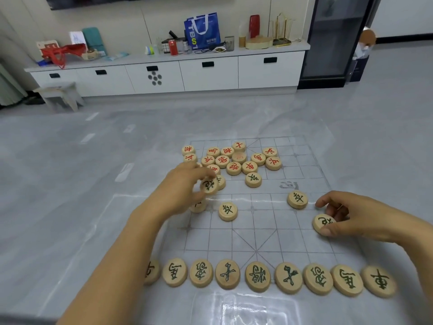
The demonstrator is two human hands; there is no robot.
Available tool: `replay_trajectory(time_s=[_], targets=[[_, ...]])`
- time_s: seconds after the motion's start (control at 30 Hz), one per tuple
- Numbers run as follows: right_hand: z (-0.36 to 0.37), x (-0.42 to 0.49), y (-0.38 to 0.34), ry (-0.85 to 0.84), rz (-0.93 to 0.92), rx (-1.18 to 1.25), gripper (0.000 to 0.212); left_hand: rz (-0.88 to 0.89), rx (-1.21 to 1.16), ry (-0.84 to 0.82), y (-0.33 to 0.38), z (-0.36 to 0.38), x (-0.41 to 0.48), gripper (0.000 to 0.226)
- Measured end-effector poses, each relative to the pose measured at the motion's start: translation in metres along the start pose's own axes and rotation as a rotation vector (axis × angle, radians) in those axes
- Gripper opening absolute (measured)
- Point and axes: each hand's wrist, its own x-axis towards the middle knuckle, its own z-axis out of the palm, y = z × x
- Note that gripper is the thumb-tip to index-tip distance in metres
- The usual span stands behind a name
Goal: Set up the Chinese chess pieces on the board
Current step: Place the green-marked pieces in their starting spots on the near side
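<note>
Two bare hands set wooden chess pieces on a clear plastic board (269,240) lying mid-frame.

Left hand (180,186) pinches a green-marked piece (209,185) raised at centre; right hand (351,216), at right, grips another green piece (322,223) on the board. Red pieces (234,158) cluster above; a green row (257,276) lines the bottom.

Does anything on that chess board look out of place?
Yes. The red pieces sit bunched in a loose heap at the far side of the board, not on their points, while the green row nearest the camera is lined up neatly.
</note>
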Motion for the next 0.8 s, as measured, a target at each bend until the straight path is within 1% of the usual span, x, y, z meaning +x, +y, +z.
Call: replay_trajectory(time_s=[0.07,0.1,0.2,0.27,0.37,0.47,0.53,0.67,0.73,0.8], targets=[[0.000,-0.001,-0.001,-0.003,-0.014,-0.031,0.046,-0.058,-0.041,-0.023,-0.008,-0.007,-0.025,0.040],[0.000,-0.001,-0.003,0.000,-0.023,-0.054,0.053,-0.084,-0.055,-0.049,-0.010,-0.007,-0.036,0.040],[0.002,0.000,-0.001,0.039,-0.057,-0.110,0.092,-0.145,-0.100,-0.136,-0.013,0.002,-0.056,0.042],[0.004,0.002,0.005,0.064,-0.078,-0.114,0.101,-0.186,-0.101,-0.129,-0.022,0.004,-0.062,0.041],[0.005,0.002,0.008,0.081,-0.102,-0.120,0.099,-0.239,-0.114,-0.090,-0.038,-0.001,-0.069,0.038],[0.006,0.001,0.009,0.099,-0.108,-0.136,0.093,-0.190,-0.151,-0.099,-0.037,0.002,-0.068,0.032],[0.006,0.002,0.011,0.108,-0.109,-0.142,0.093,-0.172,-0.157,-0.092,-0.032,0.006,-0.065,0.034],[0.007,0.006,0.014,0.129,-0.110,-0.131,0.094,-0.239,-0.238,-0.013,-0.035,0.002,-0.068,0.036],[0.007,0.007,0.016,0.134,-0.112,-0.114,0.094,-0.276,-0.256,-0.026,-0.036,-0.001,-0.071,0.039],[0.007,0.006,0.016,0.129,-0.118,-0.105,0.093,-0.304,-0.245,-0.073,-0.034,0.001,-0.071,0.044]])
